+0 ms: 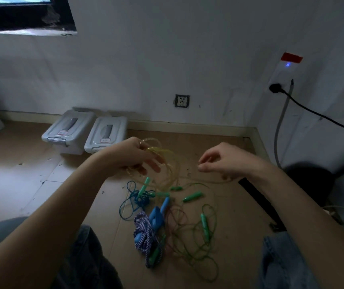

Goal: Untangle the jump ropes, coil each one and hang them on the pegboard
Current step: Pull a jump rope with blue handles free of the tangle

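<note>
A plain room corner: scuffed white wall (167, 59), wall socket (182, 100), lidded storage bins (69, 130), cardboard-covered floor (229, 205).

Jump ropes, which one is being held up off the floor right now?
The clear yellow rope: its loops hang from the left hand. The blue rope, green rope and purple-white braided rope all lie on the floor.

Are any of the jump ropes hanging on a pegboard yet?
No, the ropes lie in a tangle on the cardboard floor, the left hand holds yellow rope loops, and no pegboard shows.
</note>
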Demonstrator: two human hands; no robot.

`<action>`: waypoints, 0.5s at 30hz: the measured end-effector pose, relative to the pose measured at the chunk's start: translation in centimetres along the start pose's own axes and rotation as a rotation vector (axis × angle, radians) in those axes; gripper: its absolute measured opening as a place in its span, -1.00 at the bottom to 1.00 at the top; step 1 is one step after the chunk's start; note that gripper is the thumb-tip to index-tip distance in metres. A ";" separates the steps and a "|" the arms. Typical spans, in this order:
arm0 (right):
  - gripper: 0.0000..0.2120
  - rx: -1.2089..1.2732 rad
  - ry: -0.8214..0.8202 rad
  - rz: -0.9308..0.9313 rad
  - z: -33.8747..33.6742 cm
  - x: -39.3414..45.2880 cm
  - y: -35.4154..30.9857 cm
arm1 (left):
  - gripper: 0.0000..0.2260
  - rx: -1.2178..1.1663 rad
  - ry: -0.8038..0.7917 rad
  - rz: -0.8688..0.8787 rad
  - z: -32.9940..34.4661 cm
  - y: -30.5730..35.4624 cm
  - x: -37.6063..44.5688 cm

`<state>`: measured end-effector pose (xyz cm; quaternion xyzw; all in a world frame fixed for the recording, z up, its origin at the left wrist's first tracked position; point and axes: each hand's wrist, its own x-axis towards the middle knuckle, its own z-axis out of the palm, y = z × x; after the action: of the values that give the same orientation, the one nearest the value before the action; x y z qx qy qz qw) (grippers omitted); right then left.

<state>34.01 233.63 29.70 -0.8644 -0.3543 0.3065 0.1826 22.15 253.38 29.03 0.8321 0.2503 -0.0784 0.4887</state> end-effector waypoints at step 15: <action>-0.81 1.449 0.282 -0.309 0.6 0.2 -0.9 | -0.86 0.199 -0.223 0.115 5.0 -0.3 1.3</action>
<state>33.23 234.45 29.67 -0.4994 -0.1547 0.3201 0.7901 23.65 249.66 25.77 0.8754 0.1373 -0.1667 0.4325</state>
